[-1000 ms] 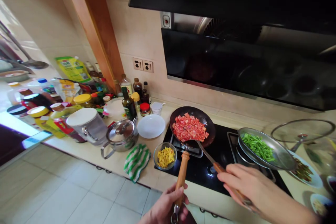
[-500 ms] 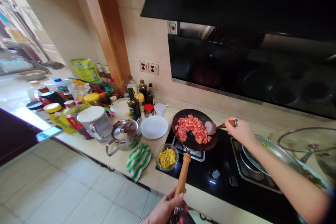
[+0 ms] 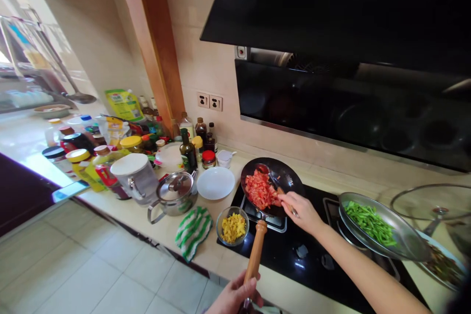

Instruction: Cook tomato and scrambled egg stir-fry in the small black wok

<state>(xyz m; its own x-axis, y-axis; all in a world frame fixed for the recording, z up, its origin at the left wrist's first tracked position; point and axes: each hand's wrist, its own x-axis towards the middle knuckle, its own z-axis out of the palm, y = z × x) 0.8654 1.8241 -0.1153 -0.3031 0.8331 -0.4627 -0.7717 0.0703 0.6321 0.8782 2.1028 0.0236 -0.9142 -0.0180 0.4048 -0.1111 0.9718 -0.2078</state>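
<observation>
My left hand (image 3: 237, 290) is wrapped around the wooden handle (image 3: 256, 250) of a dark wok (image 3: 291, 179) on the left burner. Chopped red tomatoes (image 3: 259, 189) are heaped in the wok's left half. My right hand (image 3: 303, 212) grips a spatula (image 3: 281, 190) over the wok's near right side. The spatula's blade is mostly hidden by the tomatoes. Just left of the wok handle, a glass bowl (image 3: 220, 236) holds yellow scrambled egg (image 3: 233, 227).
On the right burner sits a pan (image 3: 412, 245) with green vegetables. A glass lid (image 3: 437, 211) and another plate of food lie beyond it. Left are a white plate (image 3: 216, 182), a striped cloth (image 3: 194, 231), a lidded pot (image 3: 176, 191) and several bottles. A range hood (image 3: 312, 24) overhangs the stove.
My right hand has moved left and nearer with the spatula, gathering the spread tomatoes toward the wok's left side. My left hand keeps its hold. The view has tilted up slightly.
</observation>
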